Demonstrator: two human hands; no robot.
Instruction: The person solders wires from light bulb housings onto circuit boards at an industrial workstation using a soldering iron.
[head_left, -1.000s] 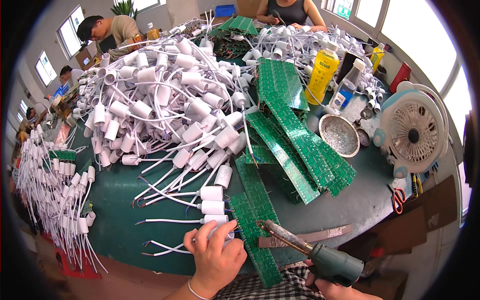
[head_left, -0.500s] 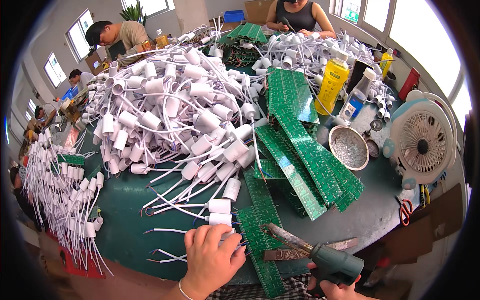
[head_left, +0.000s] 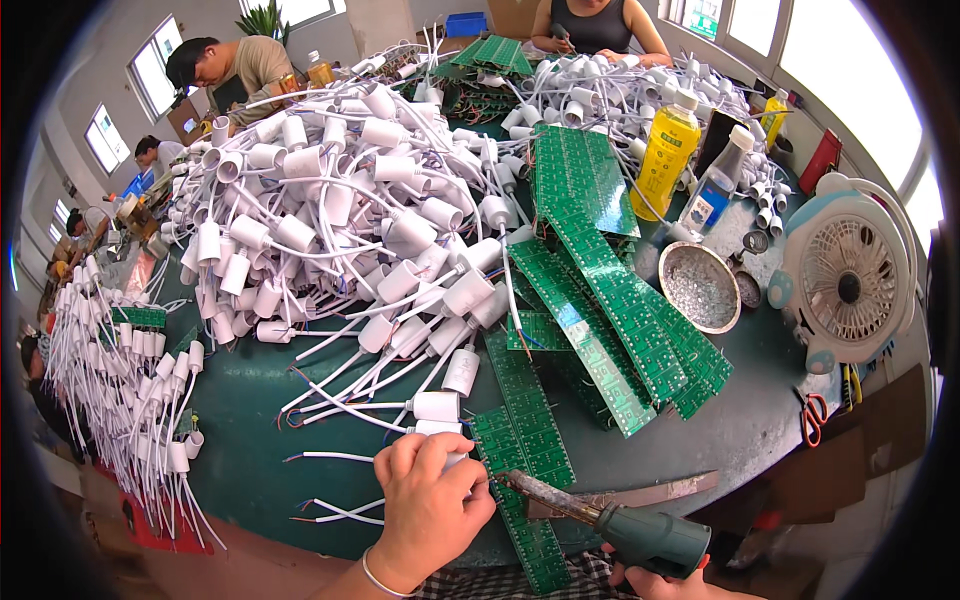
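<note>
My left hand (head_left: 432,508) is closed in a pinch on a white lamp socket (head_left: 455,460), mostly hidden behind the fingers, at the left edge of a long green circuit board strip (head_left: 535,545). In my right hand (head_left: 662,584) is a green-bodied soldering iron (head_left: 655,538). Its dark tip lies by my left fingertips at the board edge; whether it touches is too small to tell. Just beyond, another white socket (head_left: 436,406) with a cable lies against the same strip. A flat brownish bar (head_left: 650,492) rests under the iron.
A large heap of white cabled sockets (head_left: 340,200) fills the table's far left. Stacked green boards (head_left: 610,330) lie right of centre. Beside them are a metal bowl (head_left: 700,288), a yellow bottle (head_left: 665,160), a fan (head_left: 848,285) and scissors (head_left: 813,415). Other people work across the table.
The soldering iron has moved left, bringing its tip to the board edge by my left fingers. My left hand has shifted slightly right and stays closed.
</note>
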